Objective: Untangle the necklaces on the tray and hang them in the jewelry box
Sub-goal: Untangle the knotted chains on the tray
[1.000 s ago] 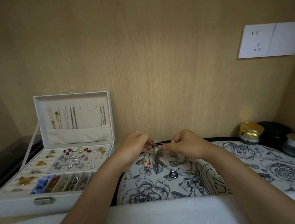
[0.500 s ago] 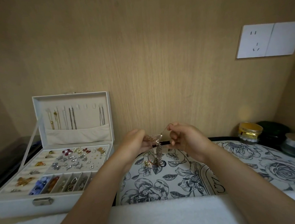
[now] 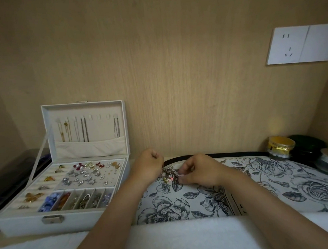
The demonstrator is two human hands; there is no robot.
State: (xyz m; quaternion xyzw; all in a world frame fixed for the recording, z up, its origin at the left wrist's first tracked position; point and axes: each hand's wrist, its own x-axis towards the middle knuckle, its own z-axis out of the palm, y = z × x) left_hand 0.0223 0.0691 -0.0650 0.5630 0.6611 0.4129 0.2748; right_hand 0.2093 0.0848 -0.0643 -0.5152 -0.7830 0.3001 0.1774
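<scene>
Silvery, knotted necklaces (image 3: pixel 170 174) bunch at frame centre, just over the flowered tray (image 3: pixel 256 186), pinched between the curled fingers of the left hand (image 3: pixel 148 166) and right hand (image 3: pixel 199 170). Tugging them apart could tighten the knot or snap a thin chain.

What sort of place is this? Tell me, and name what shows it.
Probably a home dressing nook: an open jewelry box with chains hung in its lid, a gold-lidded jar, likely cosmetic, and a wall socket in wood panelling. The left hand and right hand pinch tangled necklaces over a floral tray.
</scene>
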